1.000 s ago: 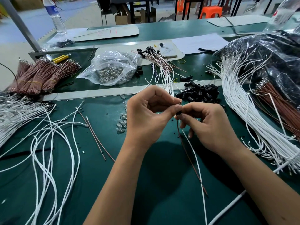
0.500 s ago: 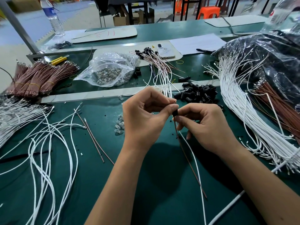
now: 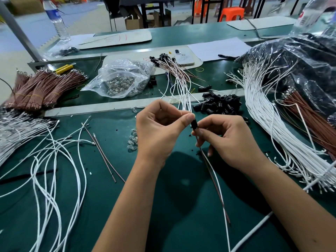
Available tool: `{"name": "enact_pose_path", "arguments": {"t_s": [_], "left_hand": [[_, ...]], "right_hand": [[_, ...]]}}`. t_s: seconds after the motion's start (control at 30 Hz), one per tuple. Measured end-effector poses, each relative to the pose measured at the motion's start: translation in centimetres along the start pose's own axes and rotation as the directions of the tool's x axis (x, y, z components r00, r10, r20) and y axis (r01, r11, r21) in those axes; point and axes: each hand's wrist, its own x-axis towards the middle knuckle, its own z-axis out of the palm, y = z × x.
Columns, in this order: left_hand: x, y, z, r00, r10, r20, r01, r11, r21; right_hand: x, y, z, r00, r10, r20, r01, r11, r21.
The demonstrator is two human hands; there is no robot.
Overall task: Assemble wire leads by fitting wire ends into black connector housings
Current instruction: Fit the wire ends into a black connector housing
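Observation:
Over the green mat, my left hand [image 3: 160, 131] pinches the top of a small black connector housing [image 3: 194, 124] between thumb and forefinger. My right hand [image 3: 231, 140] pinches a brown wire [image 3: 216, 188] and a white wire [image 3: 221, 191] just under the housing; both hang down toward me. A pile of loose black housings [image 3: 220, 104] lies just behind my hands. Finished leads with black housings [image 3: 174, 70] fan out further back.
Loose white wires [image 3: 54, 157] and two brown wires [image 3: 105, 157] sprawl at left. Bundled brown wires [image 3: 43, 86] lie far left. A plastic bag of metal parts [image 3: 121, 79] sits behind. A thick sheaf of white wires [image 3: 272, 124] and a black bag [image 3: 300, 57] fill the right.
The housing now shows more fully between my fingertips, and my hands sit slightly lower and closer together. The camera has drifted a little; the wires stay hanging as before.

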Motion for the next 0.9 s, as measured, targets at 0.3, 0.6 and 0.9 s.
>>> {"name": "enact_pose_path", "arguments": {"t_s": [0.3, 0.6, 0.9], "left_hand": [[0.02, -0.33, -0.11, 0.999, 0.033, 0.031, -0.036, 0.994, 0.106], [0.24, -0.20, -0.45, 0.999, 0.015, 0.050, -0.021, 0.992, 0.121], [0.14, -0.30, -0.10, 0.997, -0.081, -0.019, 0.081, 0.997, 0.000]], "right_hand": [[0.18, 0.27, -0.02, 0.980, 0.130, 0.153, -0.125, 0.991, -0.043], [0.03, 0.30, 0.00, 0.986, 0.108, 0.129, -0.106, 0.994, -0.023], [0.10, 0.55, 0.01, 0.991, 0.089, 0.097, -0.090, 0.996, 0.009]]}}
